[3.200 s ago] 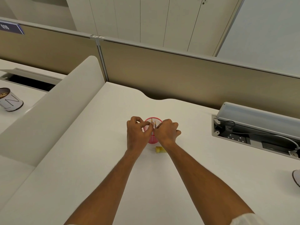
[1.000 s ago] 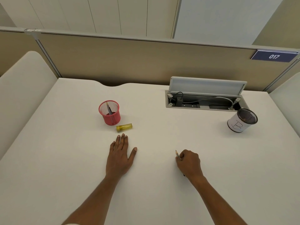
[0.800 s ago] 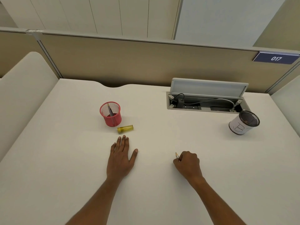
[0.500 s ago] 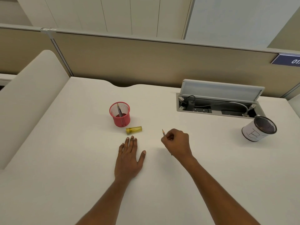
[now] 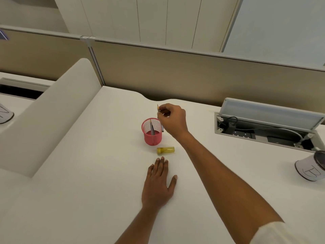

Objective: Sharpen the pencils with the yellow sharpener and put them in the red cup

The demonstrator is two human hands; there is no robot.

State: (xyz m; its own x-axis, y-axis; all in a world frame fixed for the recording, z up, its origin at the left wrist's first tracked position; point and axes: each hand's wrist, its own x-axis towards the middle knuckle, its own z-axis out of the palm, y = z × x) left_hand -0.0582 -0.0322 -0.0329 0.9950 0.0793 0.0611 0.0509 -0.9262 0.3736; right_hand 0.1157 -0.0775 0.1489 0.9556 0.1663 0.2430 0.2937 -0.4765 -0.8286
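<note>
Ideally, the right hand [image 5: 173,120], pinching the pencil [image 5: 158,110] upright with its tip up at the red mesh cup's [image 5: 152,138] 2 o'clock rim, guides the lower end inside before letting go, while the left hand [image 5: 158,184] lies flat at the yellow sharpener's [image 5: 165,150] 6 o'clock.

Both forearms are bare; a pale, seemingly cream sleeve [image 5: 281,233] covers the right arm above the elbow, partly cropped.

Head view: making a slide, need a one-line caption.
Right hand holds a pencil beside the red cup; left hand lies flat near the yellow sharpener.
</note>
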